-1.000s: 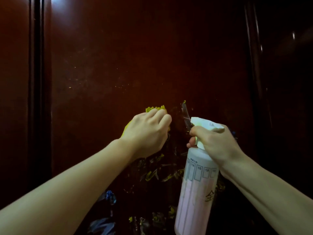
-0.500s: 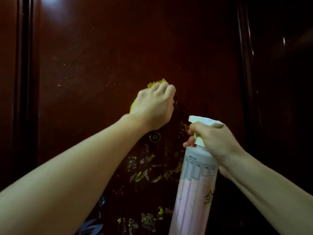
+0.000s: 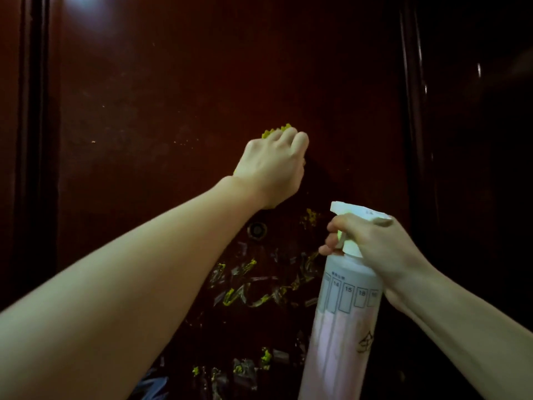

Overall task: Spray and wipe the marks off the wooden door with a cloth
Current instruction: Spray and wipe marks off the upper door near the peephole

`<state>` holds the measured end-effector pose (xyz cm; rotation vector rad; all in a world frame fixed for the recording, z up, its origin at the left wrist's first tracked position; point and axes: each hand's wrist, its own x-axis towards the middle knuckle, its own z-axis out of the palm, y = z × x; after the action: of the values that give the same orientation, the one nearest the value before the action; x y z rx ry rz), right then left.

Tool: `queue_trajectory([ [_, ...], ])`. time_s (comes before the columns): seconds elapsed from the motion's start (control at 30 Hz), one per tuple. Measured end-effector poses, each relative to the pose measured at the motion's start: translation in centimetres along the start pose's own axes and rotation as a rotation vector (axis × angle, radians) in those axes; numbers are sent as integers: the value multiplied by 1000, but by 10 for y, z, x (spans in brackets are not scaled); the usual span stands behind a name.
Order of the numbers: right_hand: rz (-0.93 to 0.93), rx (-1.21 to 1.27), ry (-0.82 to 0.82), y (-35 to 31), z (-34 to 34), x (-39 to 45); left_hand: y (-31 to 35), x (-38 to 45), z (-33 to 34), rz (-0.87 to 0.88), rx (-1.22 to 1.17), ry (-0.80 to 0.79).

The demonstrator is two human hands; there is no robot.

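Note:
A dark reddish wooden door (image 3: 178, 82) fills the view. My left hand (image 3: 274, 166) grips a yellow cloth (image 3: 277, 131) and presses it against the door, just above a small round peephole (image 3: 256, 230); most of the cloth is hidden under the hand. Yellow and grey marks (image 3: 253, 287) with tape-like residue cover the door below the peephole. My right hand (image 3: 372, 249) holds a pink spray bottle (image 3: 343, 327) by its white trigger head, nozzle pointing left at the door.
Dark vertical mouldings frame the door panel on the left (image 3: 34, 140) and right (image 3: 415, 140). More yellow marks (image 3: 265, 356) and a bluish patch (image 3: 153, 385) sit low on the door.
My left hand with the cloth has moved up the door, uncovering the peephole. The spray bottle in my right hand has stayed roughly in place.

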<state>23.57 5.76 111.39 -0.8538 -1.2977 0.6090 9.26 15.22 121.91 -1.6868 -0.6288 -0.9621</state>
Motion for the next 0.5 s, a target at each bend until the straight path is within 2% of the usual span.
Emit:
queue_trajectory([
  [0.07, 8, 16, -27, 0, -3, -2, 18, -6, 5, 30, -20, -38],
  [0.27, -3, -124, -2, 4, -9, -8, 53, -64, 8, 363, -52, -185],
  [0.33, -6, -157, 13, 5, -9, -8, 41, -50, 6, 300, -52, -176],
  [0.43, 31, -96, -11, 8, -9, -9, 10, -13, -2, 18, -7, -75],
  [0.5, 22, -57, -54, 9, -11, -11, -1, -2, -3, -39, 43, -26],
])
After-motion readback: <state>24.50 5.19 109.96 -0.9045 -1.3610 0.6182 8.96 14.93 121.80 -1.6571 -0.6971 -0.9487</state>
